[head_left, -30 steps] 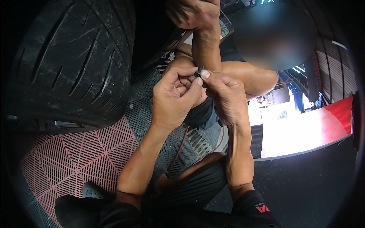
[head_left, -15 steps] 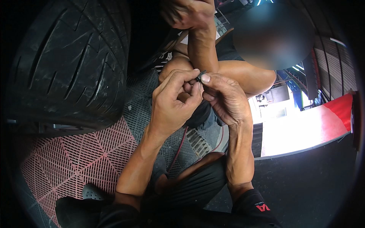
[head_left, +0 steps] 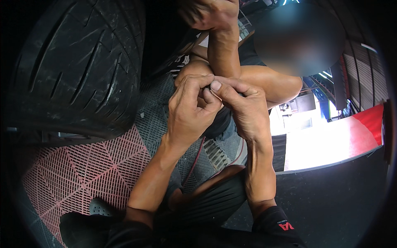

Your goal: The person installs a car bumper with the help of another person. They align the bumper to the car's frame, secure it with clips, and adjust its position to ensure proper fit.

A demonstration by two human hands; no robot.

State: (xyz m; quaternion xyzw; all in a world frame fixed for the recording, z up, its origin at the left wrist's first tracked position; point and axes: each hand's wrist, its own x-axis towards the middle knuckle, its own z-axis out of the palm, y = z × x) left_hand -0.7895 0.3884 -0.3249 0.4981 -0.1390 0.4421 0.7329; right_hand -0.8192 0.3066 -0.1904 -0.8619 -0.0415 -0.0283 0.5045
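My left hand (head_left: 188, 109) and my right hand (head_left: 250, 111) meet in front of me at mid-height, fingertips touching. Both are closed in a pinch around a small black part, which the fingers now cover almost wholly. My right thumb lies across the front of the pinch, against the left fingertips. The part's kind cannot be made out. Just beyond my hands is another person's bare forearm (head_left: 223, 51), raised beside a bent knee.
A large black tire (head_left: 78, 70) with a grooved tread fills the upper left. Red plastic floor grating (head_left: 87, 177) lies below it, with grey grating alongside. A thin red hose (head_left: 193, 161) runs over the floor. At right stands a white and red panel (head_left: 331, 144).
My right thumb and fingers have turned over and closed in on the left fingertips. The small black part, visible before, is now mostly covered.
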